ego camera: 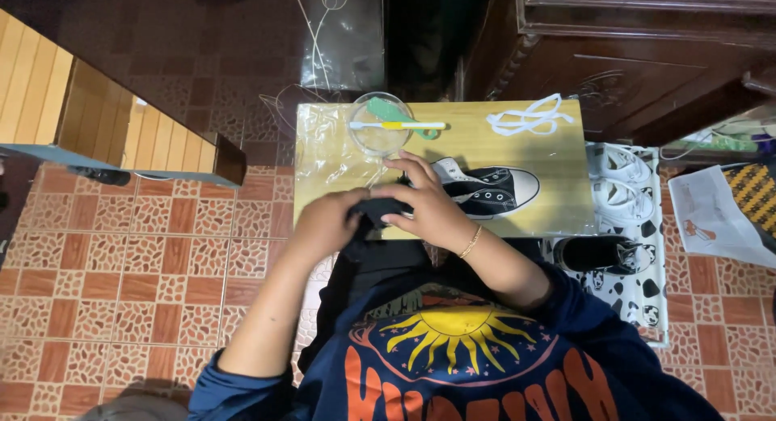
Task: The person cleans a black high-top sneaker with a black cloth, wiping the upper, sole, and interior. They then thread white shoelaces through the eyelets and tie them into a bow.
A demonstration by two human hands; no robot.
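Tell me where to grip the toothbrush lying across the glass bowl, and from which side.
Grip the toothbrush by its yellow-green mid handle, coming from above. It lies flat across the rim of the glass bowl, so the handle bridges open space with room for fingers under it. The right end sticks out past the rim and is probably an easy alternative.
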